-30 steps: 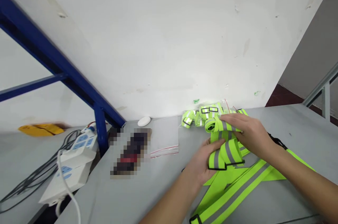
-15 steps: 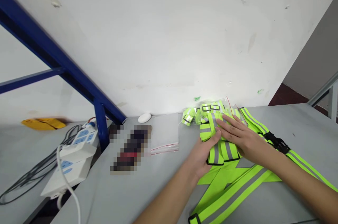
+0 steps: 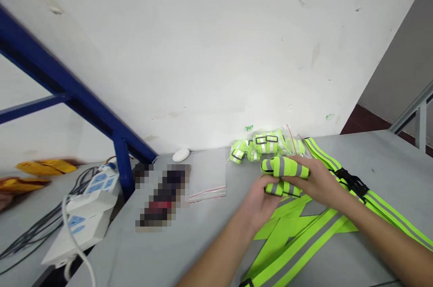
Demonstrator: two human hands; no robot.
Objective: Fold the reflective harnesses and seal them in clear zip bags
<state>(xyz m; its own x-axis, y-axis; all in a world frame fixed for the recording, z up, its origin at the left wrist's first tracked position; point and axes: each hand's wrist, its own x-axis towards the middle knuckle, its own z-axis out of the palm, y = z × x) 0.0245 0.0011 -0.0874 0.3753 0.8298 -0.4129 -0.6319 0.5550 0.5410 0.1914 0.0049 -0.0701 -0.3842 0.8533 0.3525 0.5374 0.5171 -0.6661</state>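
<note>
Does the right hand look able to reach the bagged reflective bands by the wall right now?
Probably yes. The right hand sits just in front of the bagged reflective bands. Only the folded reflective strap that it holds lies between them, so it would likely need to let that go first.

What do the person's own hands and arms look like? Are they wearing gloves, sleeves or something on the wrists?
Both arms are bare, with no sleeve on the left forearm or the right forearm. The left hand and right hand wear no gloves. No watch, bracelet or ring shows.
</note>
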